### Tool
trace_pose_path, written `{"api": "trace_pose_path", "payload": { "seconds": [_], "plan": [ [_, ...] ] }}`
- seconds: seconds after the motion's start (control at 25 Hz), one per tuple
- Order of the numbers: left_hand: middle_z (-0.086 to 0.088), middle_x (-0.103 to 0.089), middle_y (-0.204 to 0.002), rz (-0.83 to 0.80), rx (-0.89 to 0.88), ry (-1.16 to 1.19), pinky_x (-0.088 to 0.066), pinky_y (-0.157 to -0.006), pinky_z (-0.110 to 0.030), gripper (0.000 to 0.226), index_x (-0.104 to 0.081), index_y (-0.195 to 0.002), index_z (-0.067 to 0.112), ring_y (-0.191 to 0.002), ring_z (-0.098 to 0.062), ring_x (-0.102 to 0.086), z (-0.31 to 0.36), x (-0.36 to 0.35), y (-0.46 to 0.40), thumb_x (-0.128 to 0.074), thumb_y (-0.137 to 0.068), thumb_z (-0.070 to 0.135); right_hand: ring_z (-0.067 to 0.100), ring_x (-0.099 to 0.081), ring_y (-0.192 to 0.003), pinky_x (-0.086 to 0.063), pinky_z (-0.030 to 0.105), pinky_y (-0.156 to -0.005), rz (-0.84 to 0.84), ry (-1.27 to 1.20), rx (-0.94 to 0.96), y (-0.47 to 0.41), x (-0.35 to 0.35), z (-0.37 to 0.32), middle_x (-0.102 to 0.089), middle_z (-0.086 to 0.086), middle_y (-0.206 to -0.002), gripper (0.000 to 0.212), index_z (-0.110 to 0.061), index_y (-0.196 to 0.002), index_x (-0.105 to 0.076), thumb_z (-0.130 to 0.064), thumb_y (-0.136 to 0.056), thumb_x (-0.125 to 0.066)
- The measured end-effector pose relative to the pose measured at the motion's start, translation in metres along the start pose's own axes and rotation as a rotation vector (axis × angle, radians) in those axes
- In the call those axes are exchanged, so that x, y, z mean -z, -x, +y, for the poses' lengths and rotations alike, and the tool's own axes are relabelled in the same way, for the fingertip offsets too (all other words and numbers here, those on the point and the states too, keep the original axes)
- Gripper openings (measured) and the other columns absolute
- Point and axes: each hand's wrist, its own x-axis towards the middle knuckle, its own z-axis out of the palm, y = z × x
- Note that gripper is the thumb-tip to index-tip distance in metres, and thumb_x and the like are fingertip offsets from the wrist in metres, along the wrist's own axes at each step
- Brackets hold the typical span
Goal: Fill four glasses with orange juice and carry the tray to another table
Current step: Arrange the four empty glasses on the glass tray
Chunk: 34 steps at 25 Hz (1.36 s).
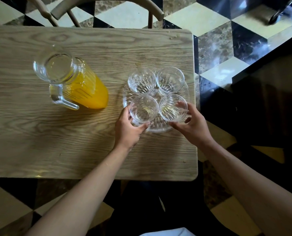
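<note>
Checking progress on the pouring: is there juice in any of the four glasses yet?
No, all four glasses on the tray look clear and empty; the juice is only in the pitcher.

Light wooden counter (pixel 90 142) runs off the left edge. Curved wooden chair back (pixel 107 4) cut by top edge. Round clear ribbed glass tray (pixel 160 128) mostly covered by four clear glasses; its near rim partly behind left hand (pixel 128 128) and right hand (pixel 193 126). Both forearms leave the bottom edge.
</note>
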Motion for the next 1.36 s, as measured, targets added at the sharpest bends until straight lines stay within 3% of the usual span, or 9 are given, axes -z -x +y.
{"api": "trace_pose_path", "payload": {
  "seconds": [0.12, 0.24, 0.44, 0.56, 0.68, 0.8, 1.0, 1.36],
  "plan": [
    [-0.016, -0.061, -0.152, 0.004, 0.003, -0.002, -0.052, -0.119, -0.057, 0.101, -0.048, -0.158, 0.015, -0.145, -0.028, -0.058, 0.001, 0.0, 0.002, -0.099, -0.072, 0.003, -0.012, -0.057, -0.105, -0.042, 0.006, -0.08, 0.012, 0.008, -0.012, 0.001, 0.0, 0.001, -0.065, -0.011, -0.131, 0.072, -0.018, -0.139, -0.057, -0.022, -0.075, -0.089],
    [-0.016, -0.061, -0.153, 0.001, -0.004, -0.005, -0.051, -0.121, -0.056, 0.103, -0.047, -0.16, 0.015, -0.145, -0.027, -0.058, 0.001, -0.002, 0.004, -0.1, -0.071, 0.003, -0.006, -0.06, -0.104, -0.047, 0.012, -0.072, 0.015, 0.021, -0.021, 0.004, 0.0, 0.002, -0.067, -0.009, -0.123, 0.07, -0.02, -0.138, -0.059, -0.023, -0.075, -0.089],
    [-0.014, -0.058, -0.155, 0.001, -0.023, 0.002, -0.049, -0.122, -0.055, 0.105, -0.045, -0.162, 0.013, -0.146, -0.026, -0.057, -0.001, -0.004, 0.006, -0.099, -0.073, 0.01, -0.006, -0.06, -0.105, -0.048, 0.021, -0.073, 0.021, 0.023, -0.027, 0.007, 0.0, 0.001, -0.067, -0.014, -0.122, 0.07, -0.02, -0.138, -0.059, -0.024, -0.075, -0.089],
    [-0.016, -0.051, -0.163, 0.001, -0.013, 0.02, -0.045, -0.127, -0.049, 0.108, -0.039, -0.164, 0.01, -0.149, -0.027, -0.053, 0.003, -0.002, 0.008, -0.098, -0.075, 0.002, -0.004, -0.06, -0.108, -0.049, 0.018, -0.075, 0.014, 0.03, -0.027, 0.008, 0.0, 0.002, -0.067, -0.013, -0.123, 0.071, -0.02, -0.138, -0.059, -0.025, -0.075, -0.089],
    [-0.016, -0.049, -0.163, 0.014, -0.006, 0.008, -0.044, -0.126, -0.041, 0.109, -0.036, -0.166, 0.008, -0.149, -0.028, -0.053, 0.008, 0.002, 0.013, -0.097, -0.076, -0.001, 0.001, -0.061, -0.11, -0.053, 0.026, -0.082, 0.02, 0.028, -0.032, 0.01, 0.002, 0.001, -0.067, -0.012, -0.126, 0.072, -0.02, -0.139, -0.058, -0.026, -0.075, -0.089],
    [-0.018, -0.05, -0.162, 0.03, -0.015, -0.011, -0.042, -0.123, -0.029, 0.109, -0.034, -0.166, 0.003, -0.146, -0.02, -0.05, 0.019, 0.011, 0.026, -0.096, -0.077, -0.001, 0.006, -0.06, -0.112, -0.054, 0.025, -0.09, 0.028, 0.043, -0.013, 0.019, 0.007, -0.007, -0.063, -0.011, -0.133, 0.079, -0.018, -0.144, -0.054, -0.025, -0.075, -0.09],
    [-0.023, -0.05, -0.162, 0.038, -0.052, -0.038, -0.044, -0.127, -0.04, 0.107, -0.034, -0.165, 0.001, -0.149, -0.027, -0.052, 0.035, 0.027, 0.057, -0.096, -0.078, 0.003, 0.011, -0.055, -0.126, -0.05, 0.028, -0.103, -0.016, 0.041, -0.05, 0.035, 0.015, -0.017, -0.054, 0.004, -0.149, 0.095, -0.01, -0.154, -0.04, -0.027, -0.074, -0.091],
    [-0.017, -0.057, -0.156, 0.128, -0.069, -0.099, -0.048, -0.121, -0.045, 0.093, -0.041, -0.163, 0.006, -0.141, -0.023, -0.056, 0.018, 0.043, 0.132, -0.092, -0.086, 0.009, 0.015, -0.061, -0.123, -0.053, 0.032, -0.1, -0.07, -0.011, -0.106, 0.094, 0.003, -0.008, -0.06, 0.007, -0.143, 0.078, -0.009, -0.145, -0.053, -0.041, -0.081, -0.083]
  ]
}}
